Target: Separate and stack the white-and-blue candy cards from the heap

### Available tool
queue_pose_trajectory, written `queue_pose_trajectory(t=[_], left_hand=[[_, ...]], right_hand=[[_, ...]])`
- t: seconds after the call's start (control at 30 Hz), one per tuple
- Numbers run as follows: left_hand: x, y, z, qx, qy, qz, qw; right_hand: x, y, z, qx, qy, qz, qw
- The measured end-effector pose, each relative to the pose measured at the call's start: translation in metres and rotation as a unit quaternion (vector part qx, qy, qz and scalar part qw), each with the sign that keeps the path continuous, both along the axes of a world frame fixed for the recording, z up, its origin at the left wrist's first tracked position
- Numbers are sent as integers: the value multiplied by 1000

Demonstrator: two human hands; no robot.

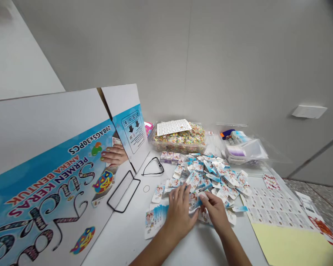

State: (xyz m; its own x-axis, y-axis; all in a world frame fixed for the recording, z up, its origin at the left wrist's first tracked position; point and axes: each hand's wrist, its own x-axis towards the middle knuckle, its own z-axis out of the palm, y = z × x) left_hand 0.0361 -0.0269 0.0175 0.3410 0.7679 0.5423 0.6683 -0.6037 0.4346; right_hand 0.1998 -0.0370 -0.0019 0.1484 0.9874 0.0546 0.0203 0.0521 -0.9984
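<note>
A large pile of small blue-and-white printed packets (pixel 211 173) covers the middle of the table. My right hand (pixel 215 210) pinches one small packet (pixel 202 195) between thumb and fingers at the pile's near edge. Beside it, my left hand (pixel 180 208) lies with its fingers stretched out over the packets, its thumb pointing toward the right hand. Left of that hand, a neat overlapping row of packets (pixel 155 218) is partly hidden by the wrist. What lies under my left palm cannot be seen.
A tall printed carton (pixel 72 166) stands at left, near black-framed glasses (pixel 123 192) and a rubber band (pixel 146 188). Behind the pile are a tub of colourful bits (pixel 177 142) and a clear plastic tray (pixel 246 153). Sticker sheets (pixel 274 207) and yellow paper (pixel 291 244) lie right.
</note>
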Motion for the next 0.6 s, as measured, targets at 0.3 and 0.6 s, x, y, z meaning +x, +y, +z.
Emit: queue_pose_trajectory(t=[0.3, 0.6], left_hand=[[-7, 2, -37, 136, 113, 9, 984], [-9, 3, -44, 131, 128, -67, 981]], right_hand=[[-8, -2, -13, 39, -102, 36, 993], [22, -2, -17, -61, -124, 163, 977]])
